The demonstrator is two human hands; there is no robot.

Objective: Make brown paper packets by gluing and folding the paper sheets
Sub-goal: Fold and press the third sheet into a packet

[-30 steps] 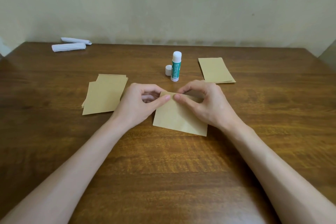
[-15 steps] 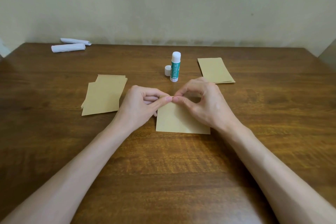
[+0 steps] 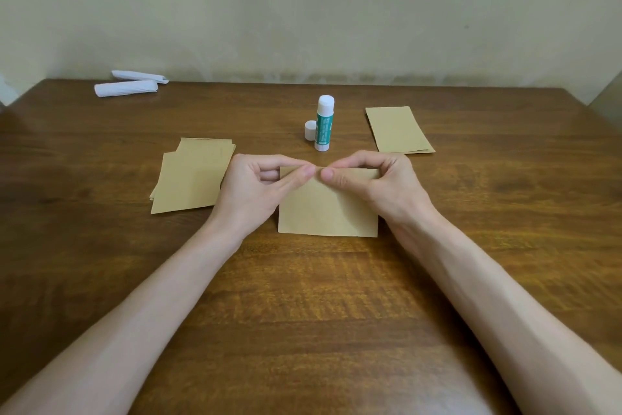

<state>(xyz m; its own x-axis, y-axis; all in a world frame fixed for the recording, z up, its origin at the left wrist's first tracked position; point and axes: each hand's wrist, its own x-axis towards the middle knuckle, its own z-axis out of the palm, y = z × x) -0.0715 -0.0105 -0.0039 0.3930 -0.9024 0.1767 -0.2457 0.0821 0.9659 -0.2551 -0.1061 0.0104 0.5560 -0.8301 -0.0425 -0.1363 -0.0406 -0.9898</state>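
A folded brown paper sheet (image 3: 326,212) lies flat on the wooden table (image 3: 303,296) in front of me, its edges square to me. My left hand (image 3: 255,192) and my right hand (image 3: 377,185) both pinch its far edge near the middle, thumbs on top and fingertips almost meeting. A stack of brown sheets (image 3: 192,175) lies to the left, partly under my left hand. A flat brown packet pile (image 3: 397,130) lies at the right rear. An uncapped green-and-white glue stick (image 3: 324,123) stands upright behind the sheet, with its white cap (image 3: 310,130) beside it.
Two rolled white paper pieces (image 3: 129,84) lie at the table's far left corner, near the wall. The table's back edge meets a pale wall. Bare wood stretches between my forearms and the near edge.
The sheet has turned from a tilted lie to square with me. Both hands shifted slightly toward the far edge, still pinching it.
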